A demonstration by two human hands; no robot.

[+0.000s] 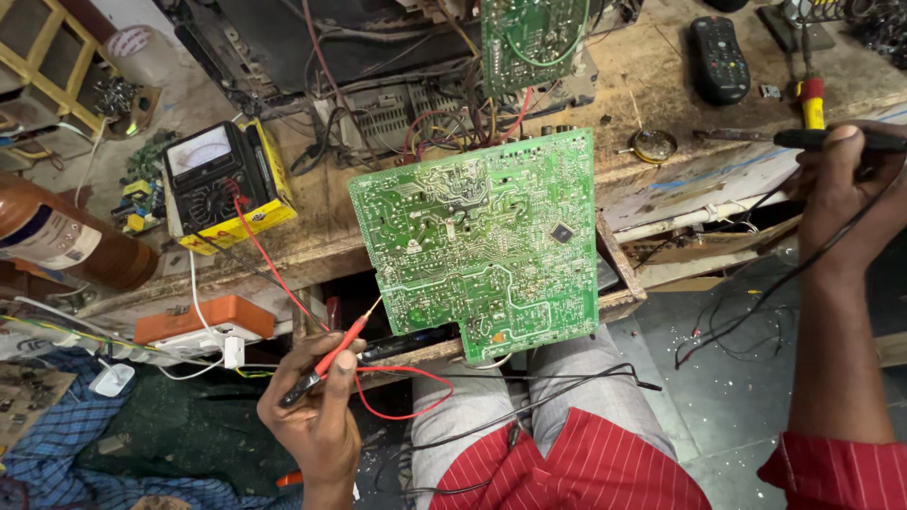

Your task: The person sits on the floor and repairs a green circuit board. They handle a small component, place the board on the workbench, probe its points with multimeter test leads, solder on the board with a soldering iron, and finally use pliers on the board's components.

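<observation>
Far left: brown bottle cut by the frame edge, then yellow-cased analog multimeter on the wooden bench, red lead trailing down. Below, left hand, fingers pinched around red probe, tip near the lower left edge of the green circuit board; contact hard to make out. Board propped against the bench edge, above the lap. Second board cropped at top. Far right, right hand closed around black probe, tip hidden.
</observation>
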